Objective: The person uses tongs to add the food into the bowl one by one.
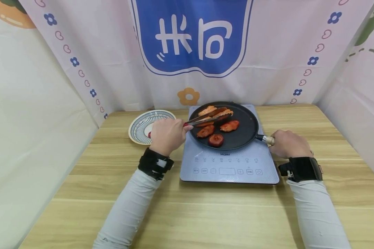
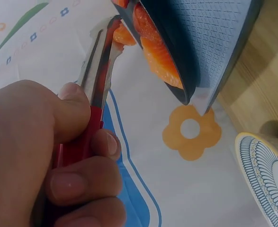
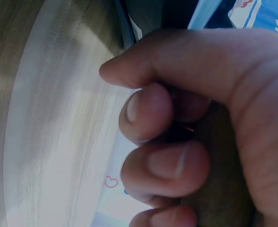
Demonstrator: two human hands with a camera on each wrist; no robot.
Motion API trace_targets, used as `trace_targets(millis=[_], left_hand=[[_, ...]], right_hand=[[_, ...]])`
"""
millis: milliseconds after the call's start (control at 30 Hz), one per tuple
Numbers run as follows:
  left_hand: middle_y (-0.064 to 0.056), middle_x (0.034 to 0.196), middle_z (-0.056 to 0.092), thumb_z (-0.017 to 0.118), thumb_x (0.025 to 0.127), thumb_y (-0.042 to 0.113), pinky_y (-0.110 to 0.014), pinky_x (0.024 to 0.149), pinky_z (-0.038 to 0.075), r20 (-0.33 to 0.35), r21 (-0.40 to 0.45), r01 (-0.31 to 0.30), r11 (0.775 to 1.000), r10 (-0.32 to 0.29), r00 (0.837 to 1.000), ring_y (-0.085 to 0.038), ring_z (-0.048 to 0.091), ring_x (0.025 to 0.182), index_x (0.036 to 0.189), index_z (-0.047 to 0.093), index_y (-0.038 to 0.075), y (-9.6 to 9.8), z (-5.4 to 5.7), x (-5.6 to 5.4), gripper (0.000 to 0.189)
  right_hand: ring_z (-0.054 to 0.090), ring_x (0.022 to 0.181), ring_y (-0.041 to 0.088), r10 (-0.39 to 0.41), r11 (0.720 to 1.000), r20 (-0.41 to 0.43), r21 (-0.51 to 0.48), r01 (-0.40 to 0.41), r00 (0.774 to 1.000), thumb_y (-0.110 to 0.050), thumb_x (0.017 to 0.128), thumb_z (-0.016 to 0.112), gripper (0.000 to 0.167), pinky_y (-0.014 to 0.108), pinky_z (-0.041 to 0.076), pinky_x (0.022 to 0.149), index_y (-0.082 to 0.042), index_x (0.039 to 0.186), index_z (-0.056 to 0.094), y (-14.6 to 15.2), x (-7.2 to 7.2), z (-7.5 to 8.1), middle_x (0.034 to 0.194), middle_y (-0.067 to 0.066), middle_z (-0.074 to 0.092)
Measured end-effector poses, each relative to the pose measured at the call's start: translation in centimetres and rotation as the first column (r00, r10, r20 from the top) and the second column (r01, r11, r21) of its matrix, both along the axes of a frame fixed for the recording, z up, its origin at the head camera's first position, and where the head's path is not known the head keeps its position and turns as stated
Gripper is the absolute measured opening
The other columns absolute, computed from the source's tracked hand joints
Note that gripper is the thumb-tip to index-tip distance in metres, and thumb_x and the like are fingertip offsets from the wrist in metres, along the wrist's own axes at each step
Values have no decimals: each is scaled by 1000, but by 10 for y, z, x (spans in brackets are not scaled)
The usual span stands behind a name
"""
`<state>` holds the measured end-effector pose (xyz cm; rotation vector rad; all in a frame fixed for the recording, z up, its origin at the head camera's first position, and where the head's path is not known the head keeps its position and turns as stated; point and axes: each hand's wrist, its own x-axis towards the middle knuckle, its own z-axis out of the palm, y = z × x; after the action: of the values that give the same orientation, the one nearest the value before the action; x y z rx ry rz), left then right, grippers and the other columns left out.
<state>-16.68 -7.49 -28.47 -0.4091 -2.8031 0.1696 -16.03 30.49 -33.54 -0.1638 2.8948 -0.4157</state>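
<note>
My left hand [image 1: 167, 135] grips the red handle of metal tongs [image 2: 97, 75], fingers wrapped round it. The tongs reach over the left part of a black flat pan [image 1: 244, 126], their tips at an orange piece of food [image 1: 226, 112] near the pan's middle. Two reddish, glazed pieces [image 1: 229, 126] and a round reddish-brown piece [image 1: 216, 140] lie nearer the front, with more orange pieces [image 1: 207, 110] behind. My right hand [image 1: 290, 143] grips the pan's pale wooden handle [image 1: 269, 140]; in the right wrist view its fingers curl round the handle, which is mostly hidden.
The pan stands on a grey-blue induction cooker [image 1: 227, 162] with a touch panel along its front. A patterned plate [image 1: 140, 126] sits left of it, partly behind my left hand. All rest on a wooden table [image 1: 205, 214], backed by a printed cloth [image 1: 118, 69].
</note>
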Motion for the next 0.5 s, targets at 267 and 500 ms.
trace_targets(millis=[267, 500], left_hand=[[3, 55, 35, 54, 106, 55, -32, 44, 29, 17, -43, -16, 999, 16, 1000, -17, 41, 49, 64, 46, 15, 10, 2, -4, 59], [3, 56, 34, 52, 107, 56, -31, 45, 28, 35, -59, -26, 998, 28, 999, -17, 40, 49, 64, 41, 16, 15, 3, -5, 60]], right_hand=[[50, 65, 23, -3, 1000, 4, 2, 3, 1000, -14, 91, 66, 27, 37, 38, 58, -15, 70, 49, 1, -1, -2, 68, 2, 45], [50, 64, 23, -6, 1000, -4, 7, 6, 1000, -14, 91, 66, 26, 36, 37, 58, -15, 71, 49, 1, -1, -3, 67, 2, 45]])
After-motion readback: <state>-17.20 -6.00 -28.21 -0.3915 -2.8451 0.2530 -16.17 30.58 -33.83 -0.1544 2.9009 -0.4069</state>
